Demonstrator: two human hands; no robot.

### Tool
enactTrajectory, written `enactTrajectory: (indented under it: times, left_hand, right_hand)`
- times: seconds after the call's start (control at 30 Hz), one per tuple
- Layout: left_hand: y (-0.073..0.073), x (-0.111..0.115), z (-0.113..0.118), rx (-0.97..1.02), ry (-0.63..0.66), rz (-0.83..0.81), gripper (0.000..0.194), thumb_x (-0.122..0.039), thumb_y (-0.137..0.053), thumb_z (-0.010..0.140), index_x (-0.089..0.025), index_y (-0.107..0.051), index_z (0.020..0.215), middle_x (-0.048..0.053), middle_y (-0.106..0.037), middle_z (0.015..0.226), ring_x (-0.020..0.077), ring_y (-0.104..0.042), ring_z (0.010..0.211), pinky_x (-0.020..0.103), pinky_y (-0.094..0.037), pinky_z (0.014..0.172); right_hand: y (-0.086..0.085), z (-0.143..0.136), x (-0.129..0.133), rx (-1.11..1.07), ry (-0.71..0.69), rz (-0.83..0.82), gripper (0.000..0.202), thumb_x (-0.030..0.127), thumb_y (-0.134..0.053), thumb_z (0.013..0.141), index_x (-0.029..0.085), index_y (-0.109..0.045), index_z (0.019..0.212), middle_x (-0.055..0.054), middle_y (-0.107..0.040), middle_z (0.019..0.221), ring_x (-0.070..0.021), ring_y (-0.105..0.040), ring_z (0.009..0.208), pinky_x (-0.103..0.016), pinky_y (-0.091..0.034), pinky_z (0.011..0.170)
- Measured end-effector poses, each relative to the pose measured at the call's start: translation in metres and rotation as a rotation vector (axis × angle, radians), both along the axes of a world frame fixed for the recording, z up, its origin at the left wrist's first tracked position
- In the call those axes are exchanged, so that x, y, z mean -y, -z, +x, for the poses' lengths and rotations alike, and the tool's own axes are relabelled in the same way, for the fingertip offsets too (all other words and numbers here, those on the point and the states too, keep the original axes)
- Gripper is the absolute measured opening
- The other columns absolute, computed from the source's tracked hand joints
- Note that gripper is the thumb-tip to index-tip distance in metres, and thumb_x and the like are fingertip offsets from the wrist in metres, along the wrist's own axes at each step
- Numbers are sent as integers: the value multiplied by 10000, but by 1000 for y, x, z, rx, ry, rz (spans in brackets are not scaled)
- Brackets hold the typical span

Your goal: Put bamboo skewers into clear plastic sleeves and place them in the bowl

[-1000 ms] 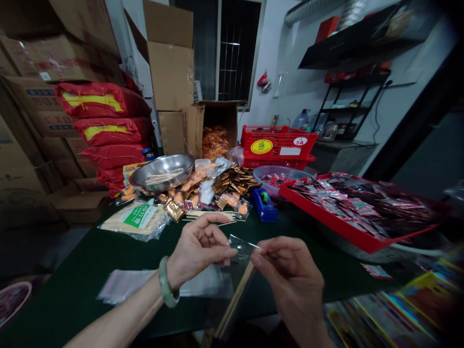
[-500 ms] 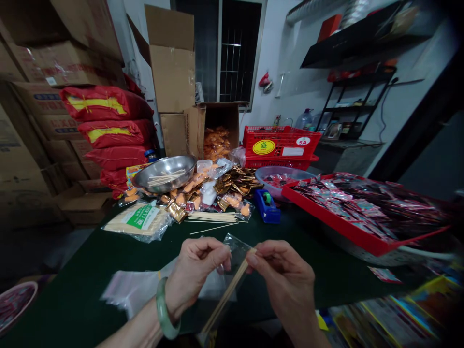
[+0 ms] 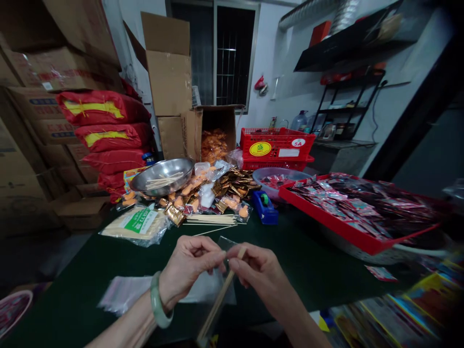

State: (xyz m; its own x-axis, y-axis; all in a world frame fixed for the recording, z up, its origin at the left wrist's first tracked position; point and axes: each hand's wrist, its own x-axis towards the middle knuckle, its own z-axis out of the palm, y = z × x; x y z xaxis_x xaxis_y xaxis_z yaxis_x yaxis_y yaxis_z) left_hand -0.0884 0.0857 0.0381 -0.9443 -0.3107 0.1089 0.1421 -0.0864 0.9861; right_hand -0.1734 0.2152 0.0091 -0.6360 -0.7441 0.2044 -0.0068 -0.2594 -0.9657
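Observation:
My left hand (image 3: 186, 266), with a green bangle at the wrist, pinches the edge of a small clear plastic bag (image 3: 225, 241). A thin bundle of wooden sticks (image 3: 220, 303) slants down toward me, seemingly inside the bag. The top end of the bundle is gripped between thumb and fingers of my right hand (image 3: 255, 266). My two hands nearly touch at the bag's mouth. Below and left of them, a stack of flat clear bags (image 3: 125, 294) lies on the dark green table (image 3: 145, 263). Loose sticks (image 3: 210, 219) lie just beyond my hands.
A packet of sticks (image 3: 136, 224), a metal bowl (image 3: 163, 176), gold sachets (image 3: 237, 186) and a blue tape dispenser (image 3: 266, 210) stand farther back. On the right is a red tray (image 3: 329, 222) heaped with small packets. Cartons (image 3: 168, 82) rise behind.
My right hand has moved left, carrying the top of the sticks toward my left hand. The hands are closer together. The whole view has shifted slightly.

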Motion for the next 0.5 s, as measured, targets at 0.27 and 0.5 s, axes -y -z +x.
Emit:
enactTrajectory:
  times: [0.27,0.5]
  left_hand:
    - [-78,128,-11,-54,-733,-869,231,-310,-597,714,-110,-680,795,-7,-591,560,78,-436,428,202,-354,431]
    - [-104,241,-96,-11,-821,-1494,272,-231,-412,832,-74,-600,951,28,-613,875,148,-503,865,299,-382,859]
  right_hand:
    - [45,-26,-7,-30,116,185,327,417,-603,711,139,-614,883,42,-460,513,-78,-431,419,-190,-332,384]
    - [66,-59,9,-463,323,298,240,342,-470,810,152,-609,856,-26,-556,653,-119,-521,515,-225,-421,458]
